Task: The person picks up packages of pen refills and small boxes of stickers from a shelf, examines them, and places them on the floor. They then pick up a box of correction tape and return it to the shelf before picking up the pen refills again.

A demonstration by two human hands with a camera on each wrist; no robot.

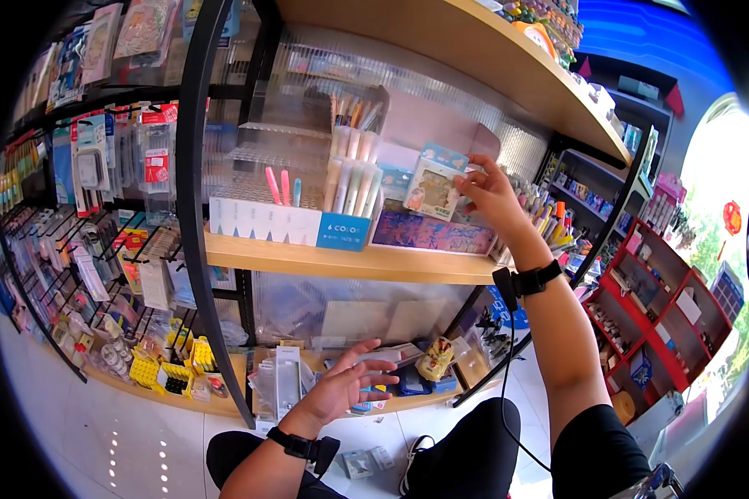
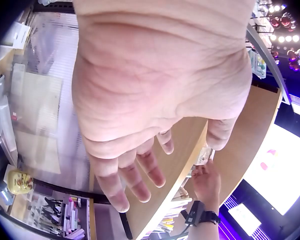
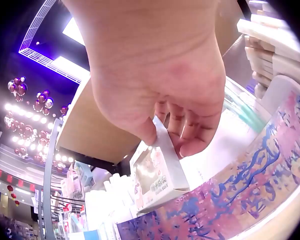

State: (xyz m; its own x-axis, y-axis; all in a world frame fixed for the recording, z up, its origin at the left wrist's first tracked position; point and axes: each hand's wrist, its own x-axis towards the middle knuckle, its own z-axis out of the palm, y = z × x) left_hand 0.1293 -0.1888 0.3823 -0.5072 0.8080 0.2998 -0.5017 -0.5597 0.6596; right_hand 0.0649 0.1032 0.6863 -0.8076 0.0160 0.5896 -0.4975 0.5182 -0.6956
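My right hand (image 1: 493, 198) pinches a small box with a clear window (image 1: 434, 190) by its side, thumb on one face and fingers on the other. In the right wrist view the box (image 3: 157, 167) tilts over the rim of a display bin with a pink and blue painted front (image 3: 210, 200). A second light-blue pack (image 1: 396, 180) shows behind it in the head view. My left hand (image 1: 341, 391) hangs in the air below the wooden shelf, fingers spread, holding nothing. Its palm (image 2: 155, 85) fills much of the left wrist view.
Left of the bin, a white and blue pen display (image 1: 341, 231) stands on the shelf (image 1: 349, 263), with markers upright in it. A black shelf post (image 1: 193, 208) rises at left, beside hanging packs. Below lie a yellow pouch (image 1: 435, 359) and clear cases. Red shelving (image 1: 657, 308) stands at right.
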